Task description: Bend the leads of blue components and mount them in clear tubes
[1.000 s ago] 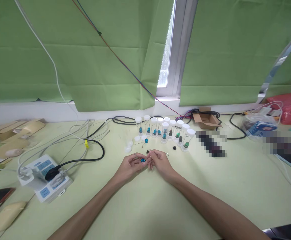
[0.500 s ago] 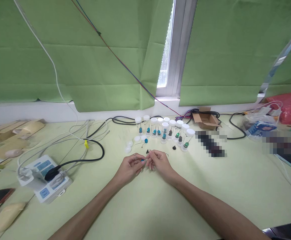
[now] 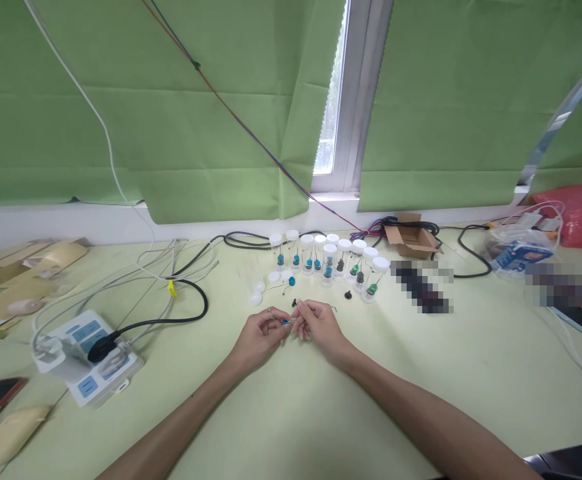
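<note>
Pinched between the fingertips of the left hand (image 3: 259, 335) and the right hand (image 3: 319, 325) is a small blue piece (image 3: 285, 322); both hands are closed on it, meeting just above the table (image 3: 281, 413).

Head view: compared with the frame a second earlier, the blue piece is seen less fully; it was exposed between the fingertips then and is now mostly covered by them, with only a sliver showing. The hands themselves are hardly displaced. It is judged that the piece is being worked or turned in the fingers rather than carried anywhere.

Pose: both forearms are brought in from 6 o'clock and converge at the centre, wrists low, fingers curled inward toward each other.

At 12 o'clock from the hands a row of capped vials (image 3: 328, 263) is stood, with loose white caps (image 3: 258, 293) at 11 o'clock. A power strip (image 3: 88, 357) is noted at 9 o'clock, well apart.
</note>
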Motion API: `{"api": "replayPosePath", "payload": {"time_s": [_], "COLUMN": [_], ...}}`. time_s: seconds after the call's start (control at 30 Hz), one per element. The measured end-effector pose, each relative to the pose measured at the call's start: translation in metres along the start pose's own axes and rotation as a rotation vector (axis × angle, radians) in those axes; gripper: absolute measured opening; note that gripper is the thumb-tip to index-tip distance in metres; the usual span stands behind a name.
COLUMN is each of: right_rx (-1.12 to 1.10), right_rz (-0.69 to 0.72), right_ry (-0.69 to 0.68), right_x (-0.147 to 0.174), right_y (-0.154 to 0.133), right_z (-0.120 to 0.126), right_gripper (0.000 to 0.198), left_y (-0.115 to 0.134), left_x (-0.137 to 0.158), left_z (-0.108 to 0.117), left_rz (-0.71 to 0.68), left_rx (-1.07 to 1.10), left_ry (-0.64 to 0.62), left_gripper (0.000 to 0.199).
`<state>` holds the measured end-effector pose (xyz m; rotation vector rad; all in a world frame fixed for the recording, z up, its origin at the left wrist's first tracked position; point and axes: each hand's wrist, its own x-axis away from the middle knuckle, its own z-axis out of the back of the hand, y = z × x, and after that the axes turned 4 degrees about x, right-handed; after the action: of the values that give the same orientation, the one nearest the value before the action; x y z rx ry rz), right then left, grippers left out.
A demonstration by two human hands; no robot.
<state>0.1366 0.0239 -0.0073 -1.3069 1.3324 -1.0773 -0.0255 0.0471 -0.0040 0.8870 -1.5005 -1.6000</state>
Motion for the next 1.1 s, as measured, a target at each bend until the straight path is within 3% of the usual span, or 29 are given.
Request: {"api": "replayPosePath", "payload": {"time_s": [1.1], "right_rx": [-0.078], "right_rz": [-0.005], "right_ry": [0.121], "right_x": [-0.004], "right_y": [0.0075], "right_z": [0.0012], "right_gripper": [0.043], "left_y": [0.0012], "left_x": [-0.002], "left_z": [-0.0013], "left_rz": [0.001], "left_rx": [-0.086], "left_ry": [-0.009], "left_gripper": [0.027]}}
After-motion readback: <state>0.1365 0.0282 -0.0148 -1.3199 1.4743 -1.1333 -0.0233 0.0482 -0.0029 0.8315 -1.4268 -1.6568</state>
